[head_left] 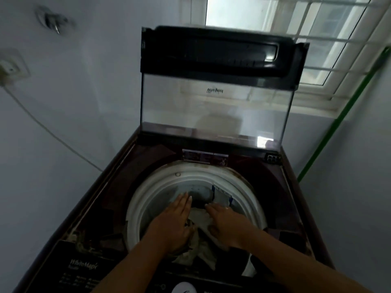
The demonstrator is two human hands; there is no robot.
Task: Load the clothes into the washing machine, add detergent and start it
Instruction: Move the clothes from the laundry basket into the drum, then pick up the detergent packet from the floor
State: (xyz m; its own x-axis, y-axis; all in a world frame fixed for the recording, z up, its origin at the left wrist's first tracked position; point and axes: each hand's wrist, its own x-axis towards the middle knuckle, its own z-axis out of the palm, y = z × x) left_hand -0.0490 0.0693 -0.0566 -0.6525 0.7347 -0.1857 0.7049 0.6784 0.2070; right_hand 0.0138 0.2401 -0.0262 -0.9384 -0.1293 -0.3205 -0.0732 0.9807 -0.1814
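The fingers (185, 199) of the left hand (173, 220) lay straight and close together, pointing toward the top of the frame and spread flat over the load, gripping nothing. The fingers (213, 208) of the right hand (227, 224) reached forward only slightly bent, and they too rested on cloth without pinching it. Between and under the two palms, in the lower middle of the frame, lay the clothes (201, 218), a pale crumpled heap with darker folds. A blue-and-white piece (222, 196) sat just above the right fingertips. All of it was inside the white drum rim (148, 193) of the washing machine (118, 187), whose maroon top filled the lower half of the picture. Its glass lid (215, 106) stood raised at centre. The control panel (84, 269) ran along the bottom left edge, and a white rounded object (184, 287) at the bottom edge was too cropped to identify. A window (317, 39) filled the upper right, a green pole (338, 123) leaned at right, and a wall socket (10, 68) with its cable (53, 136) sat at left. The step in hand looked like loading, with both palms pressing the laundry down into the tub. No detergent was in view. The next move would probably call for lifting both hands clear of the drum, finding and dosing the detergent, lowering the lid and then working the panel.
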